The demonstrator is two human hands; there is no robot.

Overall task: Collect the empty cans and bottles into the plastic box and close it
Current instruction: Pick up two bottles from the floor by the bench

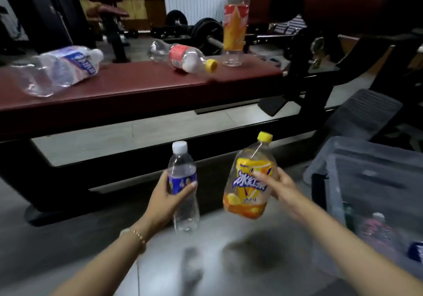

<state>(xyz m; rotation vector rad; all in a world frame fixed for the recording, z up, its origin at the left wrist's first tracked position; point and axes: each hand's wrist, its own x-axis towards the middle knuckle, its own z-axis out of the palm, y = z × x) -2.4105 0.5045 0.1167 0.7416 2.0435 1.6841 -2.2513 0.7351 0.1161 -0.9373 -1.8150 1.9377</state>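
From the head view, 5 bottles are counted outside the plastic box (pixel 375 156): 3 on the maroon bench (pixel 137 89), namely a large clear bottle (pixel 59 69) lying down, a red-labelled bottle (pixel 183 57) lying down and a tall orange-labelled bottle (pixel 235 23) standing upright, and 2 held above the floor. A small water bottle (pixel 183 188) is gripped upright in the left hand (pixel 164 199), while a yellow-capped bottle (pixel 249 179) is clasped, slightly tilted, in the right hand (pixel 279 186), both forearms being stretched forward. The box is seen open at the right, blurred items being visible inside it.
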